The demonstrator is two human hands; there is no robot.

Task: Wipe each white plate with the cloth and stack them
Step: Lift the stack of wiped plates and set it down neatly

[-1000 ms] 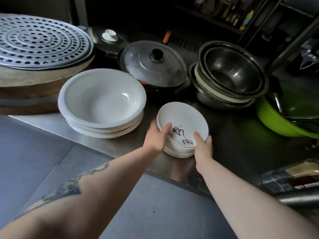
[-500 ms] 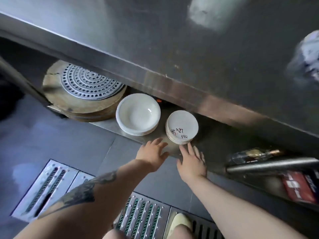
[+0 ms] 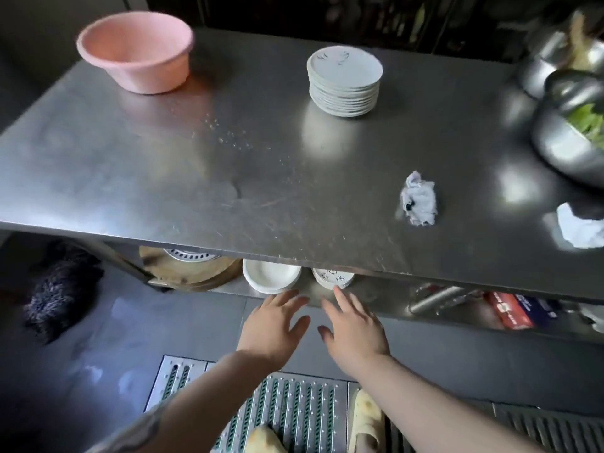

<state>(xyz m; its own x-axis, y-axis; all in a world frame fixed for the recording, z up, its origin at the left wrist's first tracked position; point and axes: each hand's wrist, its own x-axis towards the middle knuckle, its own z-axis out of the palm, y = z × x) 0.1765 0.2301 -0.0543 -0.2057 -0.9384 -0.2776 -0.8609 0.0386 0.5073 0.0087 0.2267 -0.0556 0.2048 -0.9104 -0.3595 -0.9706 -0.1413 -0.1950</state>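
A stack of several small white plates (image 3: 344,81) stands at the back of the steel tabletop (image 3: 228,165). A crumpled pale cloth (image 3: 419,199) lies on the top toward the right. On the shelf below, a second stack of small plates with dark markings (image 3: 334,277) shows half hidden under the table edge, beside a pile of larger white dishes (image 3: 270,276). My left hand (image 3: 274,325) and my right hand (image 3: 354,328) hover in front of the shelf with fingers spread, holding nothing and clear of the plates.
A pink basin (image 3: 135,49) sits at the back left of the top. Steel bowls (image 3: 568,138) with greens crowd the right edge, near a white rag (image 3: 580,228). Below are a perforated steamer tray on a wooden board (image 3: 189,266), a floor drain grate (image 3: 291,416) and a dark furry shape (image 3: 62,286).
Both hands let go of the marked plate stack on the lower shelf and drew back toward me. My view rose from under the table to above its top.
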